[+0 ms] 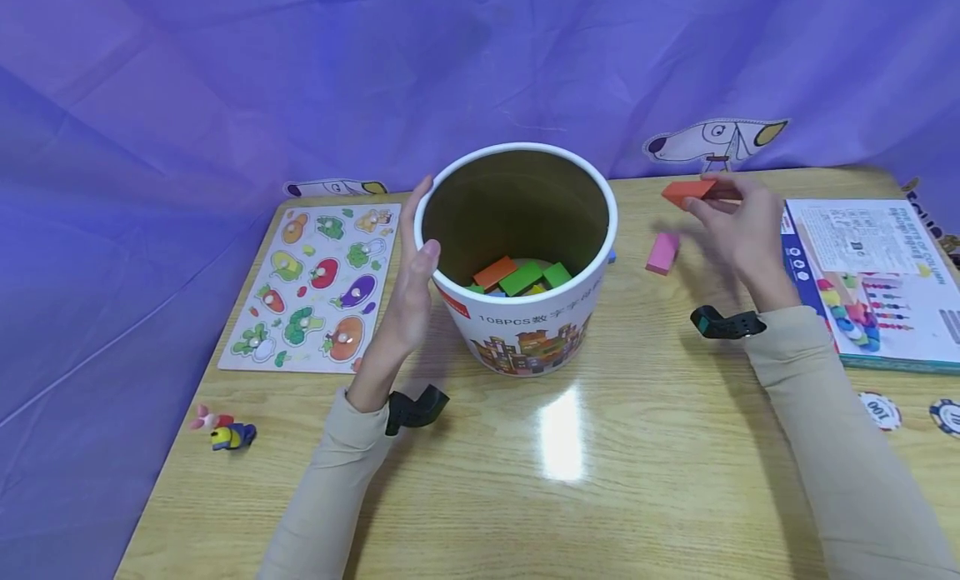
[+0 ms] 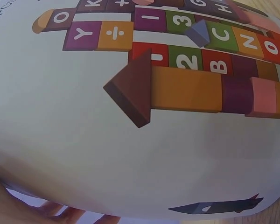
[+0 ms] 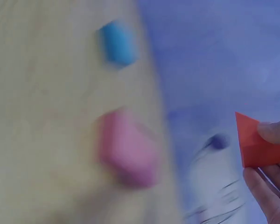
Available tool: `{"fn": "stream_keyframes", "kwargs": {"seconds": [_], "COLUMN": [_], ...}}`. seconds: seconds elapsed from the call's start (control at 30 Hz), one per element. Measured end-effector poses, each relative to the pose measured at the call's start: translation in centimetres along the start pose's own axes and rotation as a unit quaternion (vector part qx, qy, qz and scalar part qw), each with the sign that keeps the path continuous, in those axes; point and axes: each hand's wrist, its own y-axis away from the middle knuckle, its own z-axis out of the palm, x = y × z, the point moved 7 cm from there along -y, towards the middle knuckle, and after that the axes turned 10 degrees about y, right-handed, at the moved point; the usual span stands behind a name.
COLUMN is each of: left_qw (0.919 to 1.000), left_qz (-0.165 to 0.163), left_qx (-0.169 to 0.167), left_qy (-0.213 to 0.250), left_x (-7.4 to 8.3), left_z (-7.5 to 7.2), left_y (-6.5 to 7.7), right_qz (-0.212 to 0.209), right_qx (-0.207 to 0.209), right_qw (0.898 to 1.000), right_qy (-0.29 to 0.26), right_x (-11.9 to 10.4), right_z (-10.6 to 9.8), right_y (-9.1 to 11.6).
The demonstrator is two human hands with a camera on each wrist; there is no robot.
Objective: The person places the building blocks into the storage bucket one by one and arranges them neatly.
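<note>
A white bucket (image 1: 517, 334) with printed letter blocks on its side stands mid-table. Orange, green and yellow building blocks (image 1: 522, 277) lie at its bottom. My left hand (image 1: 411, 292) holds the bucket's left rim, thumb at the front and fingers along the outside. In the left wrist view, the printed wall fills most of the frame, with fingers at the lower left. My right hand (image 1: 738, 222) pinches an orange-red triangular block (image 1: 686, 192) above the table, right of the bucket. Below it lies a pink block (image 1: 663, 253). A blue block (image 3: 117, 44) shows farther along in the right wrist view.
On the left lies a vegetable puzzle board (image 1: 309, 288), with small toy figures (image 1: 231, 435) nearer the front. A boxed toy set (image 1: 873, 280) lies at the right, poker chips (image 1: 879, 411) in front of it. A purple curtain (image 1: 480, 63) hangs behind the table.
</note>
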Motion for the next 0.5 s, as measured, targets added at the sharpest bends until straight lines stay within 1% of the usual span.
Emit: {"fn": "stream_keyframes", "kwargs": {"seconds": [0.07,0.13,0.2,0.27,0.33,0.4,0.47,0.5], "left_qw": [1.0000,1.0000,1.0000,1.0000,1.0000,1.0000,1.0000,1.0000], "left_qz": [0.001,0.001,0.001,0.000,-0.001,-0.002,-0.001,-0.001], "left_qx": [0.001,0.001,0.001,0.001,0.001,0.000,-0.002,-0.002], "left_qy": [-0.002,-0.002,-0.003,-0.006,-0.006,-0.006,-0.006,-0.005], "left_x": [0.0,0.1,0.1,0.1,0.1,0.1,0.1,0.1], "left_z": [0.0,0.0,0.0,0.0,-0.1,-0.1,-0.1,-0.1], "left_y": [0.0,-0.1,-0.1,-0.1,-0.1,-0.1,-0.1,-0.1], "right_qz": [-0.028,-0.064,-0.106,-0.149,-0.201,-0.241,-0.274,-0.286], "right_qx": [0.029,0.055,0.079,0.091,0.097,0.090,0.077,0.067], "right_qw": [0.998,0.992,0.982,0.970,0.956,0.942,0.930,0.925], "right_qy": [-0.047,-0.092,-0.134,-0.169,-0.191,-0.215,-0.234,-0.241], "right_x": [-2.2,-4.9,-7.8,-10.7,-13.4,-15.6,-17.2,-17.9], "right_z": [-1.3,-2.8,-4.1,-5.3,-6.0,-6.4,-6.3,-6.2], "right_y": [0.2,0.8,1.7,2.9,4.1,5.4,6.4,6.9]}}
